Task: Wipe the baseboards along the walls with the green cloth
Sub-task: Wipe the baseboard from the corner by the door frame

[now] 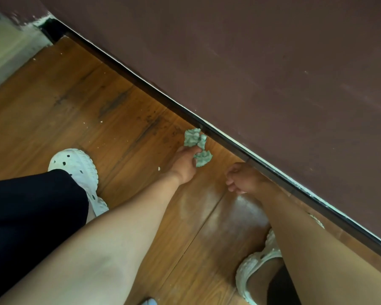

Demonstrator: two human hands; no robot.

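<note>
Nearest the camera, dark trouser legs end above two white perforated rubber clogs planted on the glossy brown wood-plank floor. Two bare forearms reach away from them toward the wall. The right hand hangs low just beside the skirting, its fingers curled into a loose fist with nothing in it. The left hand is a little farther out, and its fingers clutch the small pale-green crumpled cloth. The cloth is nubbly and bunched into several wrinkled lumps that spill past the fingertips. It sits low over the floor, right by the foot of the black baseboard with a pale top edge. Whether it touches the board is unclear. Beyond rises the matte maroon wall.
</note>
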